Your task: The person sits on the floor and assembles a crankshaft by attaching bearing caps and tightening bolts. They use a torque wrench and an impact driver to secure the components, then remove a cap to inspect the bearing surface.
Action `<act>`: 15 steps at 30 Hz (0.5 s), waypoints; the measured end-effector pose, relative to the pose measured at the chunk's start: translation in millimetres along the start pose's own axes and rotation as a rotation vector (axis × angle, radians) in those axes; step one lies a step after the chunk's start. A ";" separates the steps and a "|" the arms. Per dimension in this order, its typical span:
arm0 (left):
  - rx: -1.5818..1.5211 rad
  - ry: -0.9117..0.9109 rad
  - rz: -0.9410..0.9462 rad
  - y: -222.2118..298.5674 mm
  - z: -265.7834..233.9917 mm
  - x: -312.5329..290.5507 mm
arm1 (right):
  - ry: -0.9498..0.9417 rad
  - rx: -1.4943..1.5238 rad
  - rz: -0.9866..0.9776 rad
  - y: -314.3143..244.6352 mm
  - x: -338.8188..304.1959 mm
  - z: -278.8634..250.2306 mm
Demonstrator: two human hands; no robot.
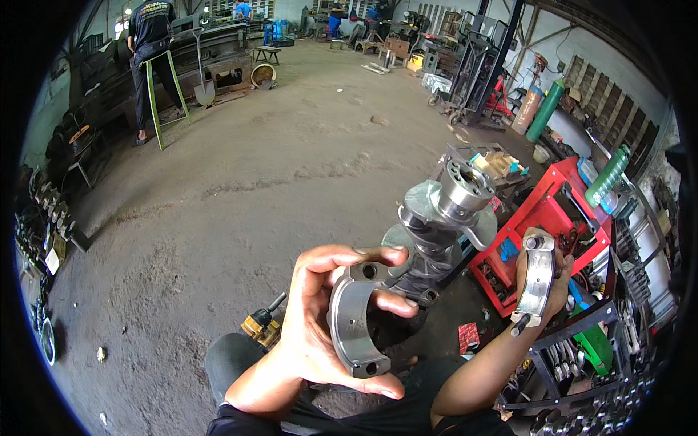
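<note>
Crankshaft (429,247) stands on end near centre. Left grip (309,320), spread wide, holds a half-round cap (347,320) before it, lower left; right grip (558,287), curled behind, holds a bolted cap (537,283) to the right, 2 bolts (535,243) protruding.

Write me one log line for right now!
left grip: holds half-ring | right grip: holds bolted cap | crankshaft: ahead | red cart: right

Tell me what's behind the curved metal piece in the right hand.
Part of the right hand, then the red cart beyond; whatever the metal piece and hand cover is hidden.
</note>
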State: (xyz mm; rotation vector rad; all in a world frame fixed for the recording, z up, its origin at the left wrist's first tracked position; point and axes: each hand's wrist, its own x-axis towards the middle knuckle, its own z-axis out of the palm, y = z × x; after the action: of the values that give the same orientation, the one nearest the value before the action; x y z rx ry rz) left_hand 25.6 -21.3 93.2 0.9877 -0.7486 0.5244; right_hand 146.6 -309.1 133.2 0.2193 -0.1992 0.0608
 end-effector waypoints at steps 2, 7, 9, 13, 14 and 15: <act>0.034 -0.028 0.072 -5.3 2.5 2.0 | 0.016 0.111 0.096 -1.6 -1.9 0.5; -0.165 -0.172 0.143 -12.7 0.0 6.8 | -0.061 0.217 0.275 -1.4 -6.7 4.4; -0.278 -0.244 0.104 -13.2 -1.2 8.6 | -0.080 0.185 0.281 -2.4 -6.6 5.3; -0.362 -0.276 0.084 -17.6 4.2 9.9 | -0.109 0.170 0.330 -9.1 -4.3 4.4; -0.376 -0.275 0.083 -19.1 5.9 9.9 | -0.105 0.156 0.317 -11.6 -4.6 4.5; -0.388 -0.274 0.080 -19.7 7.6 8.9 | -0.087 0.184 0.318 -14.2 -5.3 5.0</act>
State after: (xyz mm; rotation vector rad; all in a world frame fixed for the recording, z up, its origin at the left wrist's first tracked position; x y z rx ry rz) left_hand 42.6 -36.5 91.8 0.6736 -1.0926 0.2973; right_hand 141.7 -324.2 133.8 0.3727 -0.3146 0.3870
